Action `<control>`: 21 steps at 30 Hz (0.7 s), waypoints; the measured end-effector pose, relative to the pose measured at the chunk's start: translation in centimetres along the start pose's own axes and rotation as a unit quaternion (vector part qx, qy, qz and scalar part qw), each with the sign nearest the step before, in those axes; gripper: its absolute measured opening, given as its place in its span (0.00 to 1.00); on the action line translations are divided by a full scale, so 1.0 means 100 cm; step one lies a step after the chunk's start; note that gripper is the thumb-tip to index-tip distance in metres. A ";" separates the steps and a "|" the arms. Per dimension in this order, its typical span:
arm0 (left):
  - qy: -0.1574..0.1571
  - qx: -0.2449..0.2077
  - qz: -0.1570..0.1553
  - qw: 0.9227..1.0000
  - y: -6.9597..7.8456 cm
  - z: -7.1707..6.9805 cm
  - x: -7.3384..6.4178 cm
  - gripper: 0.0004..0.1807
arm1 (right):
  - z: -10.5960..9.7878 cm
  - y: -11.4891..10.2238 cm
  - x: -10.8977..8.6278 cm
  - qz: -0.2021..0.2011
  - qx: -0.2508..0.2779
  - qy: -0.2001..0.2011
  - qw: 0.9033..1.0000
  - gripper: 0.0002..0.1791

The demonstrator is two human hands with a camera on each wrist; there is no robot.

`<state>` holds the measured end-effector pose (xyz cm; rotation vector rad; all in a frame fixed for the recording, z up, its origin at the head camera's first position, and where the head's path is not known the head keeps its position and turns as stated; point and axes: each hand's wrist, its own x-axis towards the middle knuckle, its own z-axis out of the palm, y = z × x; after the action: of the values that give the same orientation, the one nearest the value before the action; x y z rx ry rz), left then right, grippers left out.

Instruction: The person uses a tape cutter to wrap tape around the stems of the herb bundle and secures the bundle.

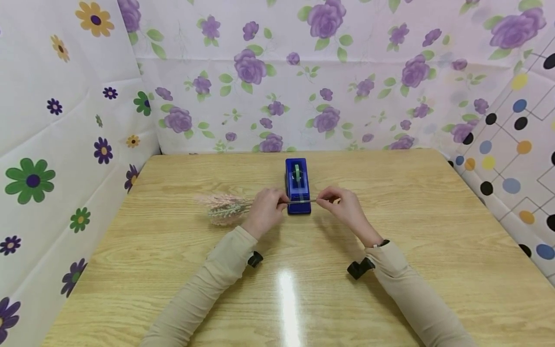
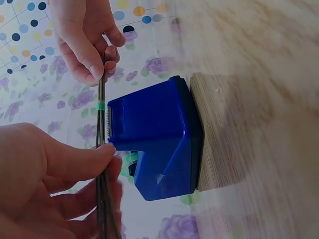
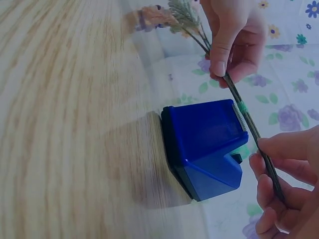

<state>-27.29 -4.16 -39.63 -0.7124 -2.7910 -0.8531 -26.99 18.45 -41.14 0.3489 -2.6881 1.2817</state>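
Note:
A blue tape dispenser [image 1: 295, 163] with a green-looking tape roll stands on the table between my two hands. Across its toothed front edge runs a thin bundle of dark stems [image 2: 101, 124], held level just off the cutter. My left hand [image 1: 265, 209] pinches the bundle on the flower side, and its pale pink and green sprays [image 1: 227, 209] fan out to the left. Near the other end of the stems, my right hand [image 1: 344, 207] grips them between thumb and fingers. A green band of tape [image 3: 242, 107] lies around the stems in front of the teeth.
The wooden table [image 1: 390, 188] stretches out around the dispenser. Floral cloth [image 1: 208, 62] hangs behind it, with patterned cloth on both sides. Black wrist cameras [image 1: 360, 269] sit under both forearms, above the tabletop.

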 end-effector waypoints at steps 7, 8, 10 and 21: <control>-0.044 0.000 -0.015 0.999 0.001 0.002 -0.001 0.05 | 0.000 0.001 0.000 -0.001 0.005 -0.016 1.000 0.04; -0.046 0.003 -0.012 0.999 0.001 0.002 -0.001 0.06 | 0.000 0.001 0.000 -0.001 0.005 -0.022 1.000 0.04; -0.046 0.002 -0.004 0.999 0.001 0.003 -0.002 0.07 | 0.001 0.001 -0.001 0.004 0.012 -0.034 0.999 0.06; -0.020 0.020 0.008 1.000 0.002 0.003 -0.001 0.04 | 0.002 0.001 0.001 0.006 -0.025 -0.044 0.999 0.13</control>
<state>-27.13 -3.86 -39.84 -0.7521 -2.8243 -0.7857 -27.16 18.33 -41.32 0.3939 -2.7935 1.2286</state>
